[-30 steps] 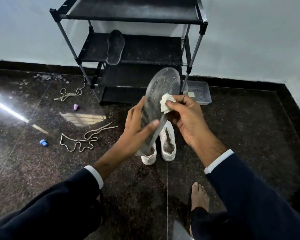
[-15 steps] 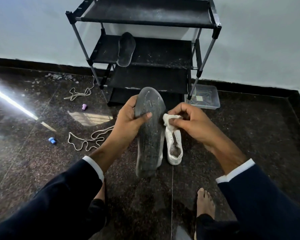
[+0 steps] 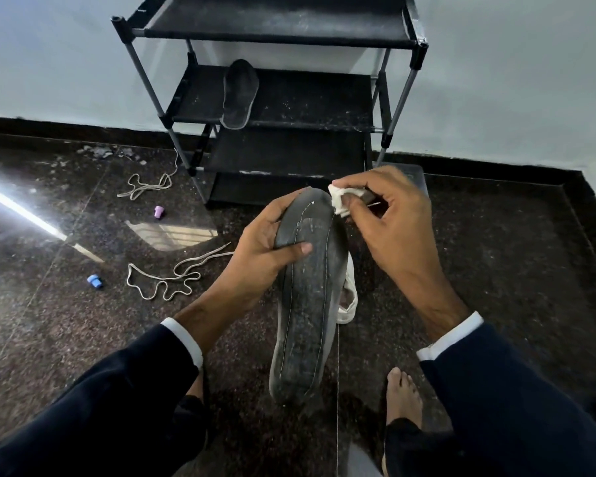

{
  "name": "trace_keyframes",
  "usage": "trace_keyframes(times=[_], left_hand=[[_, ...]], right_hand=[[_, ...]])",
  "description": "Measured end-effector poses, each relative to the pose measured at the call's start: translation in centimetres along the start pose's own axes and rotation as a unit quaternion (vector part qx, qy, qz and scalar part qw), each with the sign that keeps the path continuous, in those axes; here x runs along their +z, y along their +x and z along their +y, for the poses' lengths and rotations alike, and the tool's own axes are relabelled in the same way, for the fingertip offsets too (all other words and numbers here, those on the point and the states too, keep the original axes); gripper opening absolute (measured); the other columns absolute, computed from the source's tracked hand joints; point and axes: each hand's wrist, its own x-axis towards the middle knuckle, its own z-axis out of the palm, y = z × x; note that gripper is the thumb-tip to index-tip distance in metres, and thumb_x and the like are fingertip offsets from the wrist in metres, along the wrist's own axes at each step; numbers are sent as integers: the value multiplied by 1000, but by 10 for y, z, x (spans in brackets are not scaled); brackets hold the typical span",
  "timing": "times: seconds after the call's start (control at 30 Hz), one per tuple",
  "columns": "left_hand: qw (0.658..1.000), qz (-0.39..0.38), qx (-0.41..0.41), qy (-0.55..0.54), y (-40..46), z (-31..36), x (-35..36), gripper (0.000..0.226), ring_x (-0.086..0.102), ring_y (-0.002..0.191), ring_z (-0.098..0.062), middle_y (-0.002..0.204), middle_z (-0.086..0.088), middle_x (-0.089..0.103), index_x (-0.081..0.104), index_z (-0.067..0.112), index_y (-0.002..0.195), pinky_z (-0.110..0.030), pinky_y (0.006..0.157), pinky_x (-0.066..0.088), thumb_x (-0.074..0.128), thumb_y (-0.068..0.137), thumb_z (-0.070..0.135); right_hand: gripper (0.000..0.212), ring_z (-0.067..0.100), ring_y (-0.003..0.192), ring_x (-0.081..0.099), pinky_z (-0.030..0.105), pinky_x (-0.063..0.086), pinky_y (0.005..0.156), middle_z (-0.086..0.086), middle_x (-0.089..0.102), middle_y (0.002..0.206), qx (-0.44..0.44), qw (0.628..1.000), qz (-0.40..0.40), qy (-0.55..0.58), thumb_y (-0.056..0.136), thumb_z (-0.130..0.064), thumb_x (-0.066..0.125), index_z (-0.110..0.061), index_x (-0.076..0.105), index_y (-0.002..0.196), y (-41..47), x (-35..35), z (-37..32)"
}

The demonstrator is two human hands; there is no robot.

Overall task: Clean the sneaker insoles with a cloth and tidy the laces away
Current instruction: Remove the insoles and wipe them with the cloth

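Observation:
My left hand (image 3: 265,251) grips a dark grey insole (image 3: 307,304) near its toe end, stitched side up, heel pointing down toward me. My right hand (image 3: 389,225) pinches a small white cloth (image 3: 341,199) against the insole's top right edge. A white sneaker (image 3: 348,301) stands on the floor, mostly hidden behind the insole. A second dark insole (image 3: 240,94) leans on the middle shelf of the black shoe rack (image 3: 276,39). Two loose white laces lie on the floor to the left, one lace (image 3: 162,278) near my left wrist, the other lace (image 3: 148,185) by the rack's leg.
A purple cap (image 3: 158,212) and a blue cap (image 3: 94,281) lie on the dark speckled floor left of centre. A clear plastic box (image 3: 415,175) sits behind my right hand beside the rack. My bare foot (image 3: 401,397) rests at lower right. The wall runs close behind.
The insole has dropped from raised to heel-down and come closer. My right hand with the cloth lifted from beside the sneaker to the insole's top edge.

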Motion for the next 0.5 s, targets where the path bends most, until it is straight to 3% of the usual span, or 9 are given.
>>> trace_keyframes(times=[0.07, 0.3, 0.4, 0.5], left_hand=[[1000, -9, 0, -7, -1, 0, 2, 71, 60, 121, -23, 140, -20, 58, 40, 3, 148, -30, 97, 52, 59, 85, -23], [1000, -16, -10, -20, -6, -4, 12, 63, 63, 106, -19, 113, -12, 65, 42, -4, 142, -29, 89, 53, 61, 83, -15], [999, -27, -17, -38, -8, -2, 11, 66, 63, 114, -25, 124, -17, 64, 43, 1, 145, -32, 94, 54, 60, 84, -17], [999, -23, -9, -36, -10, 2, 10, 68, 58, 128, -28, 140, -15, 59, 45, 6, 146, -36, 103, 50, 58, 83, -18]], right_hand=[[21, 8, 84, 62, 15, 49, 79, 0, 67, 96, -16, 1000, -5, -7, 87, -2, 73, -13, 77, 105, -1, 3, -3], [16, 9, 86, 61, 19, 50, 78, 3, 66, 98, -132, 987, -41, -80, 89, -4, 72, -8, 75, 103, -10, 18, -14], [13, 7, 83, 59, 20, 51, 75, 3, 66, 95, -118, 988, -22, -98, 89, -6, 73, -8, 76, 101, -6, 11, -1], [14, 10, 79, 61, 30, 53, 72, 3, 68, 91, -67, 992, -15, -108, 85, -5, 76, -9, 77, 98, -1, 1, 17]])
